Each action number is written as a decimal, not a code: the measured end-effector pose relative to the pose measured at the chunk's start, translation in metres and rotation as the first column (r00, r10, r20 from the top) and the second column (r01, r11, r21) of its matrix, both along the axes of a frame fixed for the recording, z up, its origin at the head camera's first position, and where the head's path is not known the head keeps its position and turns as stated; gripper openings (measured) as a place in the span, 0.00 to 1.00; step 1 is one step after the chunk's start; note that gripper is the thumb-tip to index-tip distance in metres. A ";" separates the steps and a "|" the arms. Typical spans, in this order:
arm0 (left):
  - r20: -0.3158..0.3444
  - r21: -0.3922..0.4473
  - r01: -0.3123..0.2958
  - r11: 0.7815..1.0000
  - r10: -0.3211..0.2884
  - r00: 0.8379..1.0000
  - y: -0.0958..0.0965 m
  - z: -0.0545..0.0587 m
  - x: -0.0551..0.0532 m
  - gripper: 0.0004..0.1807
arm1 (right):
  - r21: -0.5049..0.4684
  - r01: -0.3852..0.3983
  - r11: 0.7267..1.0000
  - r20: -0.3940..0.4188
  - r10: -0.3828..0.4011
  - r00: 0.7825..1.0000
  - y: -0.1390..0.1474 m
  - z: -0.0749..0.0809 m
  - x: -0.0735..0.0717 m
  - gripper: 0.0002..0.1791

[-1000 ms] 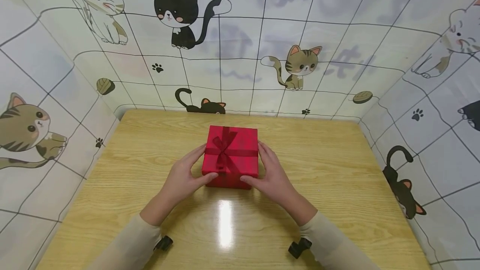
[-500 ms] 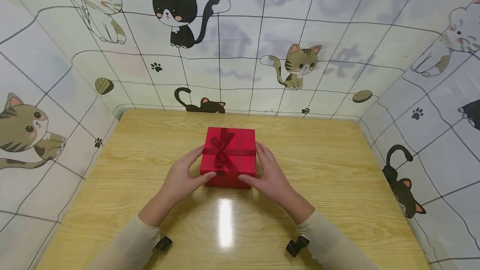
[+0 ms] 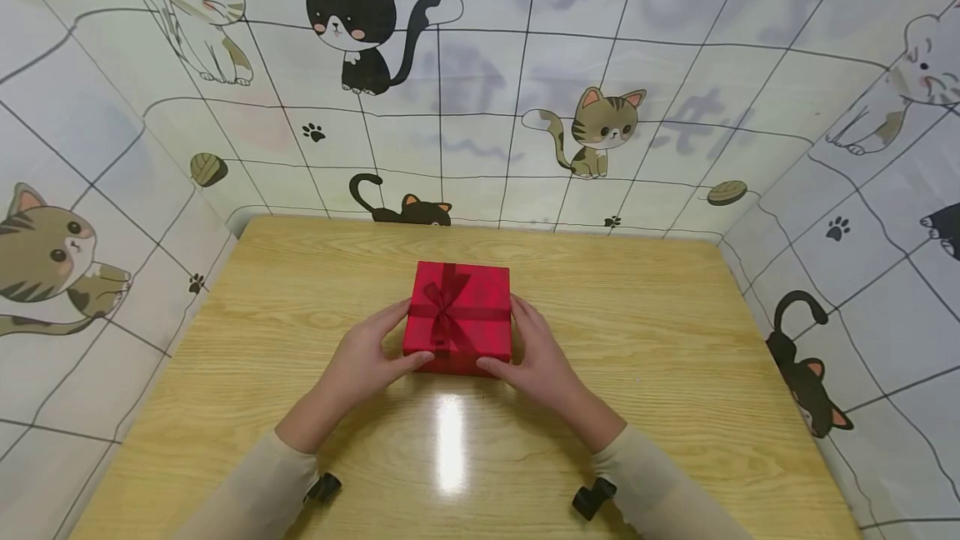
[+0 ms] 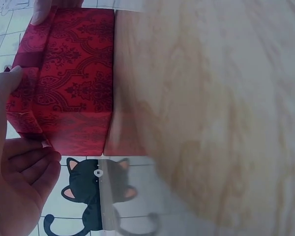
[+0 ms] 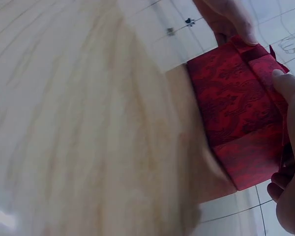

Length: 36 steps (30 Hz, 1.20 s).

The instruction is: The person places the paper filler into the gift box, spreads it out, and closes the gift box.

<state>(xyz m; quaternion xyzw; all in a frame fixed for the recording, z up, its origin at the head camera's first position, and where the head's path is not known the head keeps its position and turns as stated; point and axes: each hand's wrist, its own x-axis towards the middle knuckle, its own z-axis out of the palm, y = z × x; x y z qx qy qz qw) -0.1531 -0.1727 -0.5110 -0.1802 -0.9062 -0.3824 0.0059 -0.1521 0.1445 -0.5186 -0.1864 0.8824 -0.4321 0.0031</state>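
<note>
A red gift box (image 3: 480, 298) with a dark red ribbon bow (image 3: 444, 307) on its lid stands on the wooden table. Its sides carry a dark scroll pattern, as the left wrist view shows on the box wall (image 4: 78, 73). My left hand (image 3: 367, 357) grips the lid at the left, thumb on the front edge and fingers along the side. Mirroring it, my right hand (image 3: 543, 357) holds the lid's right side, its thumb on the front edge too. In the right wrist view the lid's rim (image 5: 265, 86) overlaps the lower box wall (image 5: 231, 103). Some fingertips are hidden behind the box.
The light wooden table (image 3: 637, 340) is glossy, with a bright reflection in front of the box. Tile-patterned sheeting (image 3: 480, 73) with printed cats encloses the back and both sides. A small black device (image 3: 594, 498) sits at each wrist.
The lid has sunk lower between both hands, and less of the box's front face shows beneath it. It also shifted slightly left at first. Both hands keep their hold.
</note>
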 end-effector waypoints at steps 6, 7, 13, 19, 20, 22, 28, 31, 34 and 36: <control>-0.008 -0.016 0.003 1.000 -0.004 1.000 0.000 -0.003 -0.001 0.51 | -0.006 -0.006 1.000 -0.037 0.006 0.999 0.000 -0.008 -0.002 0.59; -0.007 -0.019 0.000 1.000 0.000 1.000 0.000 -0.003 -0.001 0.51 | -0.008 -0.007 1.000 -0.037 0.007 0.999 0.000 -0.009 -0.002 0.59; -0.003 -0.021 -0.024 0.999 0.024 1.000 0.003 -0.003 0.000 0.51 | -0.017 -0.025 1.000 0.011 0.025 1.000 0.003 -0.007 -0.003 0.59; -0.002 -0.021 -0.034 0.999 0.034 0.999 0.005 -0.002 0.000 0.51 | 0.008 -0.024 1.000 0.044 0.023 0.999 0.005 -0.007 -0.006 0.60; 0.000 -0.020 -0.035 0.999 0.035 0.999 0.005 -0.001 -0.001 0.51 | 0.010 -0.024 1.000 0.045 0.023 0.999 0.005 -0.007 -0.006 0.60; 0.006 -0.022 -0.037 0.999 0.037 0.999 0.005 -0.001 -0.002 0.51 | 0.011 -0.023 1.000 0.052 0.022 0.998 0.006 -0.006 -0.006 0.60; 0.037 -0.021 -0.035 0.999 0.035 0.999 0.004 -0.002 -0.002 0.51 | 0.004 -0.021 1.000 0.071 0.021 0.997 0.008 -0.005 -0.007 0.61; 0.054 -0.018 -0.027 0.999 0.028 0.998 0.003 -0.002 -0.002 0.52 | 0.002 -0.015 1.000 0.084 0.015 0.996 0.009 -0.004 -0.007 0.62; 0.082 -0.028 -0.022 0.999 0.024 0.996 -0.001 -0.002 -0.002 0.56 | 0.009 -0.012 1.000 0.083 0.011 0.996 0.013 -0.002 -0.006 0.64; 0.090 -0.032 -0.017 0.999 0.020 0.996 -0.007 -0.001 -0.001 0.58 | 0.022 -0.006 1.000 0.071 0.004 0.997 0.019 0.002 -0.005 0.62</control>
